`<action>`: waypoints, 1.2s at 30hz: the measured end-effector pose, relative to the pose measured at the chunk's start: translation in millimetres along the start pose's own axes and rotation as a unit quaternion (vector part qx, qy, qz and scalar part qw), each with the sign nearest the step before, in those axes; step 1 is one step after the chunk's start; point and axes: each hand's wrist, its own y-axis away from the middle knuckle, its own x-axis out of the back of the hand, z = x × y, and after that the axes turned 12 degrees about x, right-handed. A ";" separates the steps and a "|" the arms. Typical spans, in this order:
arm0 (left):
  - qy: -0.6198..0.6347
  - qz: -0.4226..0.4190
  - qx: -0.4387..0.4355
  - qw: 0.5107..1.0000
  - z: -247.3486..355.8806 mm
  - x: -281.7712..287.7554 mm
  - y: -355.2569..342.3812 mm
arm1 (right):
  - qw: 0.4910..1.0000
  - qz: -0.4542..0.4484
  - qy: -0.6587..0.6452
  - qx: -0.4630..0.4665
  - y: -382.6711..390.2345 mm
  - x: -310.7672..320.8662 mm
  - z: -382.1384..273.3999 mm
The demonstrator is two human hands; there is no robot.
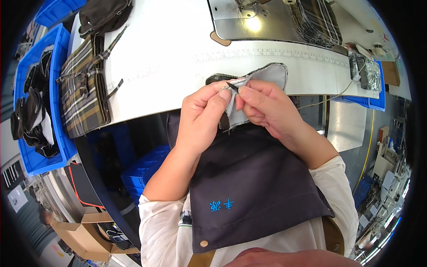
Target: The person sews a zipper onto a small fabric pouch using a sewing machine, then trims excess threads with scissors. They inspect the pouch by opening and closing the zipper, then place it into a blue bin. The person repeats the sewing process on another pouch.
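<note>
My left hand (200,118) and my right hand (273,107) meet above the table's front edge, both closed in a pinch. Between them is a grey fabric piece (276,74) with a dark, stitched rim, its rounded end spreading out beyond my right hand. A small, dark, pointed bit (232,86) sticks out between the two thumbs; whether it is a tool tip or a strip of cloth I cannot tell. The fabric's lower edge hangs toward my dark apron (258,173), with loose threads. Part of the piece is hidden behind my fingers.
A sewing machine bed (275,33) lies at the far side of the white table (155,58). Folded plaid cloth (84,107) and a dark pouch (104,18) lie at the left, beside a blue bin (66,144). Plastic-wrapped packets (369,73) lie at the right.
</note>
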 end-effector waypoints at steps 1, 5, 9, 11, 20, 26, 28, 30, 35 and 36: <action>0.011 0.002 0.004 1.000 0.5 -0.5 0.1 | 1.000 -0.003 -0.003 0.003 -0.2 1.0 1.1; 0.047 0.007 0.009 0.999 -0.1 -0.7 -1.0 | 1.000 -0.020 -0.008 0.021 0.9 2.1 0.0; 0.093 0.009 -0.015 0.995 8.7 -7.0 -0.1 | 0.997 -0.021 0.021 0.078 4.0 0.4 -1.4; 0.091 0.008 -0.017 0.996 12.3 -8.0 1.6 | 0.994 -0.034 0.026 0.098 5.6 2.8 -2.3; 0.038 0.013 -0.125 0.991 13.0 -7.1 6.2 | 0.936 0.022 0.247 0.249 3.6 -1.7 0.3; 0.065 0.027 -0.122 0.990 17.5 -20.2 1.5 | 0.937 0.024 0.215 0.274 7.8 -3.3 -1.4; 0.077 0.006 -0.128 0.989 17.5 -24.6 1.4 | 0.932 0.024 0.234 0.275 7.5 -3.8 -6.8; 0.094 -0.024 -0.145 0.985 16.5 -29.0 1.3 | 0.930 0.011 0.246 0.274 5.7 -1.8 -10.5; 0.105 0.004 -0.120 0.987 27.2 -39.1 2.6 | 0.935 0.001 0.206 0.287 0.9 1.3 -7.4; 0.113 0.013 -0.119 0.986 29.0 -39.8 1.5 | 0.943 0.008 0.178 0.281 -0.4 0.3 -6.3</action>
